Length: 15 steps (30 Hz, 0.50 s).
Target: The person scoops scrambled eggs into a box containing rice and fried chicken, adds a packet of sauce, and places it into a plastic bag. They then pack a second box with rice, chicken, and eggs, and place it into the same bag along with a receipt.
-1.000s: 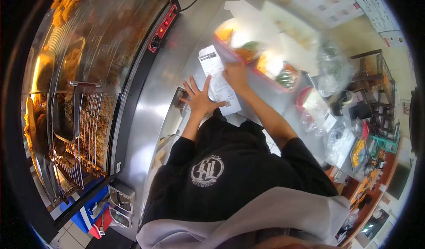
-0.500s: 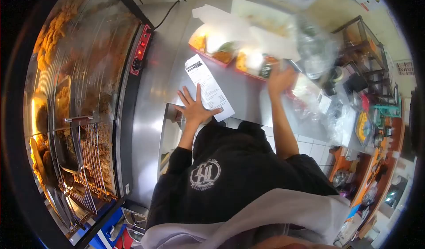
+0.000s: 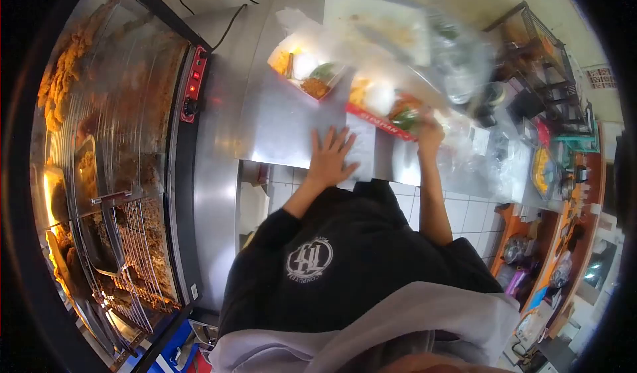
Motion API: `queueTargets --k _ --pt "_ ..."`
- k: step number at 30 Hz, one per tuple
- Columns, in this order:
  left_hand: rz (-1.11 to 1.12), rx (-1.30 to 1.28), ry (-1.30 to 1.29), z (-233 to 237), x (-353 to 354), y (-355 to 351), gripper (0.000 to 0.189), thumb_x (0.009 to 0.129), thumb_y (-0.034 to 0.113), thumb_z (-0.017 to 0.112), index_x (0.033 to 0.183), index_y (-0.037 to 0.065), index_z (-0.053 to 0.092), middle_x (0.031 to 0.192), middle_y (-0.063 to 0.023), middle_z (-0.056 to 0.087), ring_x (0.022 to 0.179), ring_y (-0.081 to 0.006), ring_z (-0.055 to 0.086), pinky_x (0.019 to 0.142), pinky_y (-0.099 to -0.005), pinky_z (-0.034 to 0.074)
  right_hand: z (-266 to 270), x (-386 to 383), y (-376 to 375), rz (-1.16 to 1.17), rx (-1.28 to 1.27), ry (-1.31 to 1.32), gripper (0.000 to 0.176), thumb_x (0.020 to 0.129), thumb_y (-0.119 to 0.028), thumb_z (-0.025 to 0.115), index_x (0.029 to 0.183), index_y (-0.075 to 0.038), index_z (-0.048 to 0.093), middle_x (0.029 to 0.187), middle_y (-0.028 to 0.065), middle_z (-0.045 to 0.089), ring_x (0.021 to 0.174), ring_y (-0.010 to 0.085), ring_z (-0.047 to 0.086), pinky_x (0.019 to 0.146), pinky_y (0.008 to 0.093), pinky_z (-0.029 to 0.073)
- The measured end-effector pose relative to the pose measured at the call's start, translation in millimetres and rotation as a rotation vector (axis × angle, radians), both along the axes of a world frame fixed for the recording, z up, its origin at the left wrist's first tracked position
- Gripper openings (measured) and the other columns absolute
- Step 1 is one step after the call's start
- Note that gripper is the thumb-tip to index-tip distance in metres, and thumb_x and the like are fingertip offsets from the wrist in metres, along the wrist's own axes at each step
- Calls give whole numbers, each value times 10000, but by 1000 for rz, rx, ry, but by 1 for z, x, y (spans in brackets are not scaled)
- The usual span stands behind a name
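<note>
My left hand (image 3: pixel 330 157) lies flat with fingers spread near the front edge of the steel counter. Beside its fingers is a long white receipt (image 3: pixel 361 149), blurred, its far end meeting a red food box (image 3: pixel 381 122). That open-lidded box holds a white mound, apparently rice, with green and orange food. My right hand (image 3: pixel 430 134) is closed at the box's right end; its fingertips are blurred. A second open food box (image 3: pixel 310 89), with similar food, sits farther left, apart from both hands.
A heated glass cabinet (image 3: pixel 106 161) with fried food stands at the left. Behind the boxes lies a white cutting board (image 3: pixel 378 25) with a knife on it. Clear plastic bags (image 3: pixel 458 61) and a dark rack (image 3: pixel 537 55) are at the right.
My right hand and the right food box have come nearer to me, and the box now overlaps the receipt's end. My left hand has shifted right with the receipt. The view has turned slightly.
</note>
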<state>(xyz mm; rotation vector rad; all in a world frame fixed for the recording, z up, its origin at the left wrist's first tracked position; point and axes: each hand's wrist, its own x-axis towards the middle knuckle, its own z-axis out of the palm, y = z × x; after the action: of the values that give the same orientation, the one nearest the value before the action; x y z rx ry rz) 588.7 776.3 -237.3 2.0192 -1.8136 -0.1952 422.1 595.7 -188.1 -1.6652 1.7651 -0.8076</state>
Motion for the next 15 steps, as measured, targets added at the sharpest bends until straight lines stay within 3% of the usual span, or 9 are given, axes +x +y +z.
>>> queueTargets --k 2,3,5,6,8,10,12,14,15 --pt "-77 107 -110 -2 9 -28 682 711 515 509 1246 106 400 1318 -125 310 1233 -352 222 955 -620 75 8 -13 14 34 66 -60 325 858 -258 480 868 40 609 593 168 570 517 193 548 519 340 407" --pt "-87 103 -107 -4 15 -41 682 711 515 509 1246 106 400 1318 -125 310 1233 -352 222 955 -620 75 6 -20 19 24 62 -57 325 858 -258 480 868 40 609 593 168 570 517 193 548 519 340 407" --pt "-29 -21 17 -5 27 -58 575 734 411 535 1212 105 443 1265 -124 380 1207 -331 284 1003 -517 138 -9 -33 29 118 11 -23 339 859 -268 480 835 47 603 600 170 573 529 200 542 522 345 399" --pt "-39 -29 19 -12 32 -59 575 734 411 535 1212 105 443 1265 -124 380 1207 -331 284 1003 -517 138 -23 -33 34 146 -186 -60 358 862 -279 472 806 55 586 613 184 567 551 222 548 529 363 398" --pt "-86 -303 381 -30 50 -57 443 736 197 568 1158 79 496 1175 -144 467 1121 -320 404 981 -404 274 -40 -31 42 216 -167 -46 361 863 -288 467 802 54 564 622 198 560 570 242 557 545 372 403" --pt "110 -304 609 -26 57 -30 356 720 1 514 1074 19 537 1112 -166 504 1061 -278 475 893 -326 379 -55 -24 49 244 -101 11 361 865 -296 460 809 52 542 612 204 548 566 253 556 550 378 401" --pt "301 -378 943 -13 64 -5 240 740 -37 480 960 -19 572 987 -163 545 905 -259 541 775 -281 431 -55 -22 50 261 -49 -59 322 855 -281 491 850 40 518 619 175 539 568 262 546 551 376 404" --pt "317 -340 882 8 68 4 233 743 -5 509 968 -3 570 991 -142 536 909 -257 519 774 -294 419 -33 -17 49 278 -131 -228 301 824 -260 553 892 28 499 703 147 531 647 252 532 593 352 407" --pt "338 -328 824 24 71 3 232 746 26 538 975 14 567 994 -120 526 913 -256 498 773 -307 406 -25 -15 45 170 -310 -106 321 782 -240 614 932 17 493 803 133 515 746 243 508 654 326 400"
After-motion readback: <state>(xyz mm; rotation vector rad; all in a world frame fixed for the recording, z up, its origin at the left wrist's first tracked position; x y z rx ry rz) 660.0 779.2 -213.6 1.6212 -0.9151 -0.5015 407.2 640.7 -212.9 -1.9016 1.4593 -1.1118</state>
